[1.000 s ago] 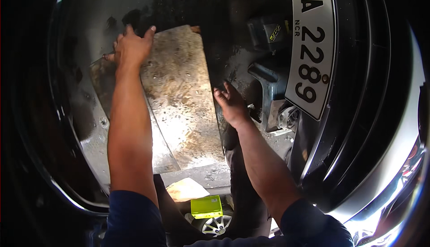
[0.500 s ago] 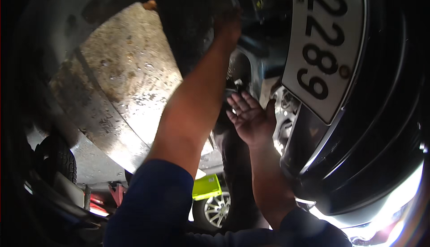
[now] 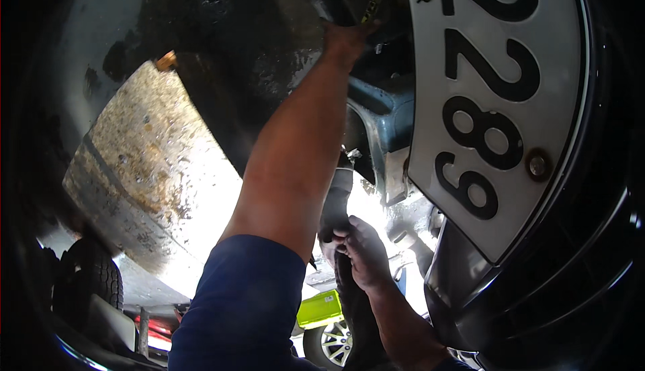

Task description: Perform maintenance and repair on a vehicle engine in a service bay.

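Observation:
My left arm reaches up past the car's underside. My left hand is among dark parts beside a blue-grey metal frame piece, its fingers mostly hidden. Lower down, my right hand has its fingers curled at the lower end of a dark cylindrical tool, whose exact kind I cannot make out. Pale fingers, apparently of another person, show close beside my fingertips. A dark sleeve or trouser leg runs down behind my right wrist.
A licence plate on a black bumper hangs close on the right. Brightly lit, stained sheet metal lies left. Below are a lime-green box, a spoked wheel and, at lower left, a tyre.
My right hand, open with palm up before, has dropped lower and closed at the dark tool. My left hand stays up among the dark parts. The plate looks larger and nearer.

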A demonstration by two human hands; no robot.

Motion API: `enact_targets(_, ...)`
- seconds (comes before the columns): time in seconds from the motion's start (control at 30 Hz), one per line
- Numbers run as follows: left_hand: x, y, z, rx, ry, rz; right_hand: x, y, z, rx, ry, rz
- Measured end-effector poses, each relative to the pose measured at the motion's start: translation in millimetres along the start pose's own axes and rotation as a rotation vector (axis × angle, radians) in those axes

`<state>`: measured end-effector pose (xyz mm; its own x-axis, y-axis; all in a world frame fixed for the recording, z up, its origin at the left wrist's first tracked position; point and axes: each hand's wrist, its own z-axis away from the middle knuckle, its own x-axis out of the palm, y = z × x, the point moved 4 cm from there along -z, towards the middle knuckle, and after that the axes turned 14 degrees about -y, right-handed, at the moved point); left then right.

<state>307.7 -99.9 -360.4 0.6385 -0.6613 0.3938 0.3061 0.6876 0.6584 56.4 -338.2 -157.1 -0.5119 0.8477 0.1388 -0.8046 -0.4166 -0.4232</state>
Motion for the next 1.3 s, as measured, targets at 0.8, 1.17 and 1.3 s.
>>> enact_targets(0.8, -35, -72, 97, 0.035, 0.22, 0.492, -18, 2, -8, 0.141, 0.051, 0.357)
enact_targets(1.17, -70, -105, 164, -0.172, 0.164, 0.79, -32, -118, -126, -0.717, 0.411, 1.005)
enact_targets(1.3, -93, -148, 138, -0.053, 0.214, 0.712, -11, -158, -179, -0.755, 0.579, 1.287)
